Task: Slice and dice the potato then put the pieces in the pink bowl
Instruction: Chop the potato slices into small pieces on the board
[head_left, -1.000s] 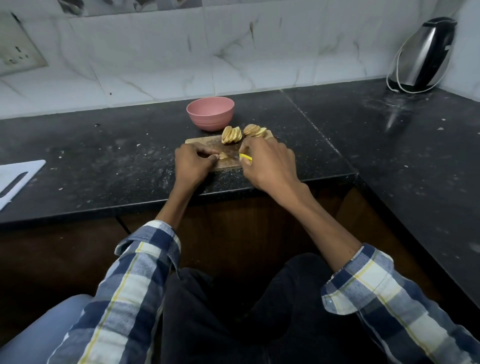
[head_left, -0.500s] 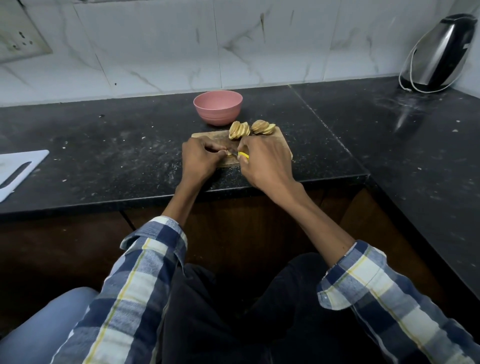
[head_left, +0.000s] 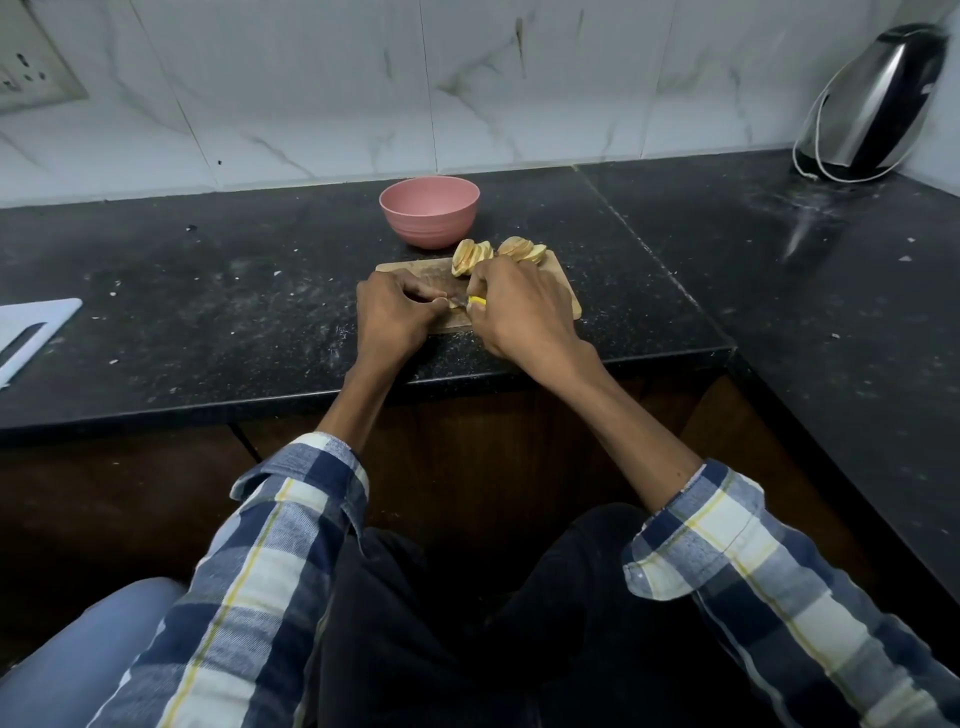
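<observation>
Right hand (head_left: 519, 306) gripping yellow-handled knife (head_left: 475, 301), left hand (head_left: 392, 312) pinching potato piece (head_left: 453, 305) on cutting board (head_left: 563, 291).

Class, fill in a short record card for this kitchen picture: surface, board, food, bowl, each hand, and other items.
surface: black counter
board: wooden cutting board, near the counter's front edge
food: two fans of potato slices at the board's far end
bowl: pink bowl behind the board; contents not visible
left hand: fingers curled on a small potato piece
right hand: grips a yellow-handled knife
other: kettle, white board
</observation>
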